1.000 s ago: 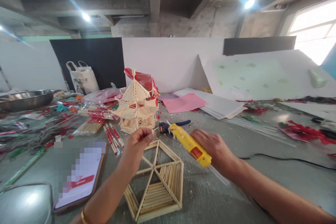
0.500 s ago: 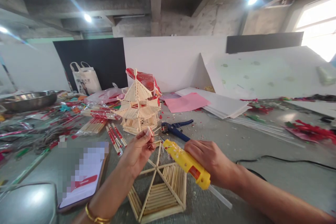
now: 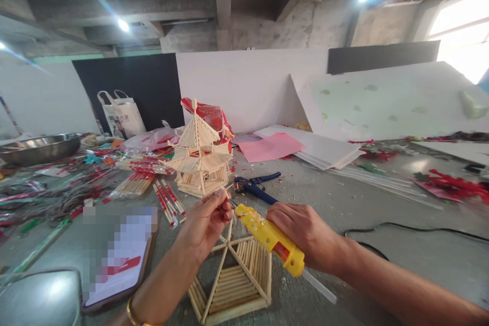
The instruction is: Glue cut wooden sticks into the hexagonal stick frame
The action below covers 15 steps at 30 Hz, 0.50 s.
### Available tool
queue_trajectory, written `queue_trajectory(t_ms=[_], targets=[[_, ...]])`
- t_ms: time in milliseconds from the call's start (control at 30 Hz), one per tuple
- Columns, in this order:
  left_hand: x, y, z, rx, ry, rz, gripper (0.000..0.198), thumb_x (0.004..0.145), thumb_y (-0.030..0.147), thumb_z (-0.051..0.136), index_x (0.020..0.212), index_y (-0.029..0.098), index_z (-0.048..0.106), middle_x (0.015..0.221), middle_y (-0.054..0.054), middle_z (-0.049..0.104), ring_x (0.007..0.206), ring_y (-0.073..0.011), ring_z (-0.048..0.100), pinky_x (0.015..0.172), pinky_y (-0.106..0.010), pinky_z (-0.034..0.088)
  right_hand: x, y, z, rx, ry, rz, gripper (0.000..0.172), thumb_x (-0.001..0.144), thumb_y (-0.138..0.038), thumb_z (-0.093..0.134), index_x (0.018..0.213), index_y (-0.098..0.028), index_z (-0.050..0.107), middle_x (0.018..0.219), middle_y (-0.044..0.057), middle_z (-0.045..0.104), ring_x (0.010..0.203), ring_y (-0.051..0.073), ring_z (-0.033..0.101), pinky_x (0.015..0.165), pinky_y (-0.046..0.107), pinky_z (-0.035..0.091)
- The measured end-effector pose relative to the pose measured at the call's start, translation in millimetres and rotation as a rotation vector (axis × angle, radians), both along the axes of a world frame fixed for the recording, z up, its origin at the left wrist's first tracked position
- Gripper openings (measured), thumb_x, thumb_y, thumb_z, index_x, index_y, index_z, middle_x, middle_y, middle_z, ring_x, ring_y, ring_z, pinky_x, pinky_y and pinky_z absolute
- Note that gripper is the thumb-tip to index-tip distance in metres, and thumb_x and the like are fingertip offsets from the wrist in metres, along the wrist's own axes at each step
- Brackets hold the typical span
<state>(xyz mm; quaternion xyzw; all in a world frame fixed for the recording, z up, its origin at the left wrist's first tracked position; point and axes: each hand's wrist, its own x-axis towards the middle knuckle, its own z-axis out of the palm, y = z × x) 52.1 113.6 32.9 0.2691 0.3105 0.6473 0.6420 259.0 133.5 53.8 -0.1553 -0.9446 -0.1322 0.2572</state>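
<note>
Stick-built models on a littered work table

Work table (image 3: pixel 336 204) — grey, with craft scraps over the left side and far edge.

Tiered pagoda model (image 3: pixel 198 158), pale sticks, upright beyond the hands, a red wrapper behind it.

Hexagonal frame (image 3: pixel 229 288), the same pale sticks, flat on the table in front of the person; spokes meet at its centre, and the near and right-hand sections are laid with parallel sticks. The left hand and forearm cover part of it.

Phone (image 3: pixel 118 260), to the left of the frame, screen up.

Glue gun (image 3: pixel 267 234), yellow, gripped in the closed right hand (image 3: pixel 305 226) above the frame, nozzle towards the left hand; a clear glue stick (image 3: pixel 321 288) protrudes from its rear.

Cutter (image 3: pixel 254 186), blue-handled, lying just beyond the gun.

Small piece (image 3: pixel 226 192), pale, apparently wood — pinched in the left hand's (image 3: pixel 210 214) fingertips near the nozzle; contact between them cannot be made out.
</note>
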Motion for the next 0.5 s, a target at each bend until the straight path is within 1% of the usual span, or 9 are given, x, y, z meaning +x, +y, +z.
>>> queue_trajectory(t_ms=[200, 367, 500], targets=[[1.0, -0.6, 2.8, 0.019, -0.004, 0.016, 0.02, 0.06, 0.023, 0.076, 0.066, 0.012, 0.061, 0.06, 0.002, 0.055, 0.055, -0.0051, 0.05, 0.051, -0.018, 0.039, 0.6, -0.6, 0.6, 0.007, -0.018, -0.008, 0.024, 0.089, -0.028, 0.034, 0.07, -0.017, 0.044, 0.063, 0.003, 0.05, 0.055, 0.012, 0.04, 0.05, 0.026, 0.032], [1.8, -1.3, 3.3, 0.005, -0.035, 0.02, 0.02, 0.059, 0.021, 0.077, 0.066, 0.012, 0.061, 0.061, 0.002, 0.056, 0.056, -0.0056, 0.05, 0.052, -0.019, 0.039, 0.6, -0.9, -0.2, -0.001, -0.011, -0.015, 0.025, 0.09, -0.03, 0.034, 0.071, -0.017, 0.044, 0.063, 0.003, 0.05, 0.054, 0.011, 0.039, 0.048, 0.027, 0.032], [2.1, -2.0, 3.8, -0.003, -0.056, 0.027, 0.02, 0.058, 0.02, 0.077, 0.065, 0.011, 0.061, 0.062, 0.001, 0.057, 0.057, -0.0058, 0.05, 0.053, -0.02, 0.039, 1.7, -0.7, -1.0, -0.005, -0.009, -0.02, 0.024, 0.089, -0.029, 0.035, 0.07, -0.017, 0.044, 0.063, 0.002, 0.049, 0.054, 0.011, 0.039, 0.047, 0.027, 0.031]])
